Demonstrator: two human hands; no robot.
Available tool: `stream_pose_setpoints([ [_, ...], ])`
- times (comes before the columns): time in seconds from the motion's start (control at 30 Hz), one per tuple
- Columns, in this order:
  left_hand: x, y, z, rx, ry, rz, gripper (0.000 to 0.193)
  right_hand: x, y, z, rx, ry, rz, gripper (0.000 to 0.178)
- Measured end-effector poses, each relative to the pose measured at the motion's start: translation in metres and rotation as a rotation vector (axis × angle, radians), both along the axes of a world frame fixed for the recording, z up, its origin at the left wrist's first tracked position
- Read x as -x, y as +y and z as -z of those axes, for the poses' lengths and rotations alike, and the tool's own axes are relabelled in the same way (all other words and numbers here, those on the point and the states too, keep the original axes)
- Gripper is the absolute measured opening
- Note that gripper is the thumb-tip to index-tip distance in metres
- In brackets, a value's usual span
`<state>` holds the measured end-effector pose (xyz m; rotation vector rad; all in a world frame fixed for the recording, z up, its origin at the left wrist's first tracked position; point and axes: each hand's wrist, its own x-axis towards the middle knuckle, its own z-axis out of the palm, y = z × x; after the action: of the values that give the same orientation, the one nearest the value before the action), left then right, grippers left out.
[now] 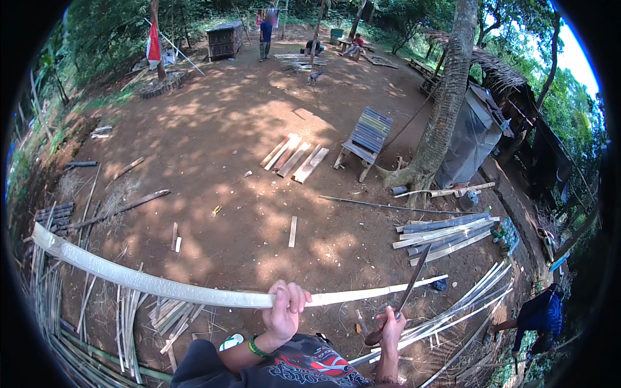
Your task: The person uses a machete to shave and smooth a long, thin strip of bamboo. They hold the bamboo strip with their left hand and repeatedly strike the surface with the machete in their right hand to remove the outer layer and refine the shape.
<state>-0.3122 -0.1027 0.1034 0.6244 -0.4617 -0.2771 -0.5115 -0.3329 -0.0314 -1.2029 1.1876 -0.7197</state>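
Note:
A long pale split-bamboo strip (pixel 155 284) lies across my front, bowed in the wide view from far left to right. My left hand (pixel 283 312), with a green and yellow band at the wrist, is closed around its middle. In my right hand (pixel 390 328) is a machete (pixel 414 279), gripped by its dark handle. Its blade points up and away, close to the strip's thin right end; whether they touch I cannot tell.
Bamboo poles (pixel 48 304) lie at left, and split strips (pixel 453 304) at right near a stacked bamboo pile (pixel 446 236). Boards (pixel 294 157) and a slatted seat (pixel 369 134) stand ahead, beside a tree trunk (pixel 446 97). A bent-over person (pixel 540 317) is at right; others are farther back.

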Motion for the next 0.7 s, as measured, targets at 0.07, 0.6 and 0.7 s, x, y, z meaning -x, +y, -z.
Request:
stream_pose_setpoints([
  [0.07,-0.005,-0.004,-0.003,0.031,-0.005,0.041,0.035,0.012,0.025,-0.014,0.061,0.078,-0.038,0.016],
  [0.6,-0.007,-0.029,-0.010,-0.063,-0.002,0.028,0.036,0.012,0.097,-0.049,0.085,0.247,-0.316,0.018],
  [0.7,-0.007,-0.032,-0.014,-0.070,0.011,0.015,0.033,0.009,0.098,-0.063,0.092,0.262,-0.322,0.019],
])
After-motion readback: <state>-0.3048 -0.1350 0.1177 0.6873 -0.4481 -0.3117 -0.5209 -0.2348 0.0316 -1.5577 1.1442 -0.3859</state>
